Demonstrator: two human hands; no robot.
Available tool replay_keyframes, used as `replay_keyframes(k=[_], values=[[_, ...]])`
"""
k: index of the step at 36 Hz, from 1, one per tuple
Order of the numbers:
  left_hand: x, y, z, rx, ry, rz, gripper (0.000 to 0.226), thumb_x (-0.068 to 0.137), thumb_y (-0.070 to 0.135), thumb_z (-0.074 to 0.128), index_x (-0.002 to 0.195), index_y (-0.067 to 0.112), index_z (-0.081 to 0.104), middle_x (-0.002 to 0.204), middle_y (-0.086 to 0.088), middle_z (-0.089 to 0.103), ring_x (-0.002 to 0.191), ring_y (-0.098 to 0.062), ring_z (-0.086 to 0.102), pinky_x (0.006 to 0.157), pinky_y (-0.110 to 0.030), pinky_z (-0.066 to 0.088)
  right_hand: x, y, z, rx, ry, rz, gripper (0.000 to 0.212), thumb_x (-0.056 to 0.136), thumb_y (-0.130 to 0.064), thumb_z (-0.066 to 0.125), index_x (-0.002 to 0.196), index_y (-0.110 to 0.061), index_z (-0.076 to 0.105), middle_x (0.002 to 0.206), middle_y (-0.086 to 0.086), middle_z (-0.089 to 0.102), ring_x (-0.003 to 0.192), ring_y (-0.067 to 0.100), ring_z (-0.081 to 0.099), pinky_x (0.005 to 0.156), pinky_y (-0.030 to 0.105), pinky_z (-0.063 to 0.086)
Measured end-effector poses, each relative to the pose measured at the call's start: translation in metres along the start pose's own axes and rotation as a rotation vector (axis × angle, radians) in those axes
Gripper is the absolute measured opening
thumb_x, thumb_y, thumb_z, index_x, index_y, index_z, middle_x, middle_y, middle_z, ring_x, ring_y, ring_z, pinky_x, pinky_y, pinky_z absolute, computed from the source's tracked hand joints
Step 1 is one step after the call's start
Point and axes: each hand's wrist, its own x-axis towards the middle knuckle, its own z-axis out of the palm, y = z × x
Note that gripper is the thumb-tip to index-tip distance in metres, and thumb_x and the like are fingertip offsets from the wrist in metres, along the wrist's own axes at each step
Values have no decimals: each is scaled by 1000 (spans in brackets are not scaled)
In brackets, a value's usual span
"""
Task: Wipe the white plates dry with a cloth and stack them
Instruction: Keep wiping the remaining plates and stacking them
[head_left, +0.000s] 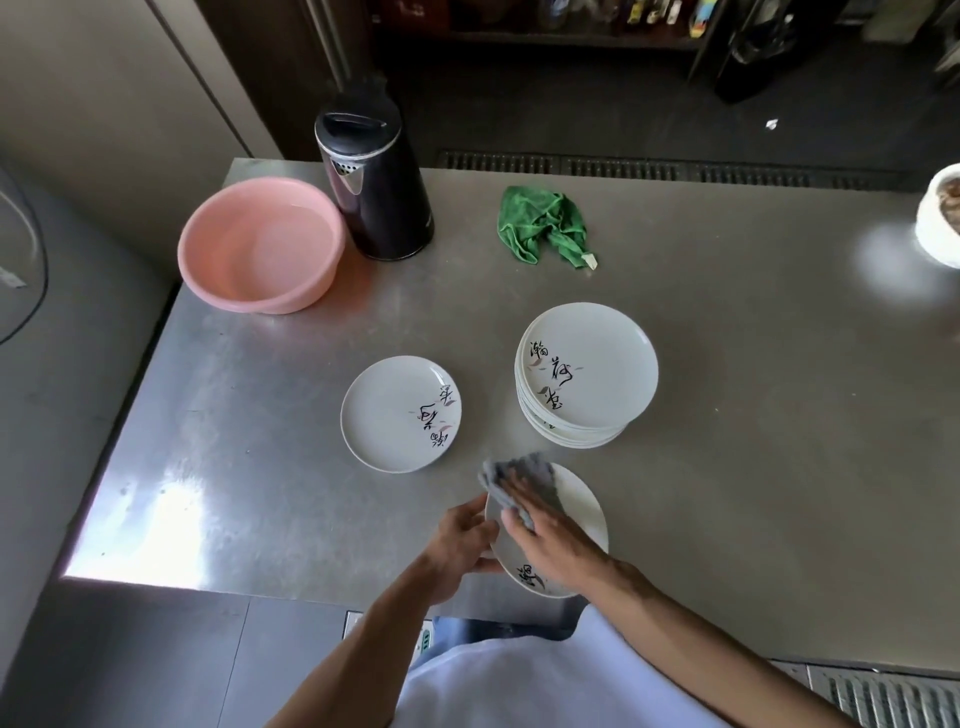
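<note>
My left hand (464, 540) grips the left rim of a white plate (582, 512) with black brush lettering, held just above the steel table near its front edge. My right hand (553, 540) presses a grey cloth (519, 480) onto the plate's face; the cloth is blurred and covers the plate's upper left part. A single white plate (400, 414) lies flat to the left of centre. To its right stands a stack of several white plates (587, 371).
A pink basin (260, 244) and a black kettle (374, 187) stand at the table's back left. A crumpled green cloth (545, 223) lies at the back centre. A white bowl (940, 218) sits at the right edge. The steel table (753, 415) drops off at left and front.
</note>
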Motion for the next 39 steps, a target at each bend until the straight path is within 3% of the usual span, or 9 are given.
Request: replay_keyframes(k=[4, 7, 11, 14, 20, 24, 29, 35, 39], values=[[-1, -3, -4, -32, 36, -11, 35, 101, 1, 47, 128, 15, 66, 118, -18, 73, 101, -30, 74, 75, -37, 63, -2, 19, 7, -277, -13, -72, 52, 108, -33, 34, 157, -15, 26, 163, -6, 9, 153, 11, 8, 120, 17, -9], [-1, -4, -5, -51, 47, -7, 52, 96, -4, 42, 132, 26, 64, 118, -18, 72, 104, -34, 73, 81, -45, 63, 3, 28, 1, -437, 25, 163, 57, 109, -39, 25, 158, -12, 16, 164, -1, -3, 154, 15, 0, 122, 24, -13], [1, -3, 0, -44, 35, 29, 37, 95, 7, 55, 126, 23, 68, 113, -14, 74, 94, -22, 75, 77, -40, 63, 3, 18, 6, -270, -28, 85, 56, 109, -37, 29, 159, -16, 12, 163, -8, -6, 153, 9, -7, 118, 17, -15], [1, -6, 2, -34, 67, 23, 25, 100, 5, 57, 121, 13, 69, 116, -18, 73, 97, -23, 73, 82, -46, 63, -3, 13, 8, -181, -111, 2, 57, 108, -42, 30, 159, -24, 13, 166, -13, -1, 151, 1, -7, 125, 29, -2], [-3, -16, 3, -204, 207, 3, 45, 94, -8, 46, 123, 23, 62, 110, -20, 72, 88, -32, 76, 70, -45, 64, 1, 27, 4, -432, 40, 291, 60, 107, -47, 19, 160, -20, 9, 167, -5, -2, 152, 8, -8, 121, 25, -12], [2, -23, 9, -171, 373, 34, 26, 87, -6, 53, 105, 13, 54, 93, -13, 67, 70, -17, 64, 58, -27, 52, -6, 19, 5, -78, 102, 282, 58, 107, -44, 27, 159, -28, 9, 165, -13, -2, 148, -3, -8, 123, 25, 1], [4, -17, 11, -189, 361, 34, 28, 75, 21, 62, 97, 11, 47, 94, -14, 58, 85, -25, 57, 76, -41, 51, -12, -8, 5, 150, 56, 168, 43, 105, -54, 28, 141, -72, 14, 148, -52, 9, 137, -26, 6, 107, -1, 9], [3, -20, 0, -240, 158, 17, 27, 97, 29, 53, 119, 29, 69, 109, -8, 77, 96, -26, 76, 74, -36, 60, -5, -15, 7, 35, -6, 28, 44, 108, -47, 26, 148, -59, 14, 152, -45, 1, 136, -27, -3, 105, -5, -2], [-4, -17, -2, -197, 64, 13, 45, 79, 22, 48, 114, 29, 74, 99, -8, 76, 89, -23, 75, 74, -33, 60, 8, 6, 8, -299, 8, 226, 50, 110, -33, 21, 159, -21, 15, 166, -2, 7, 153, 6, 3, 123, 26, -5]])
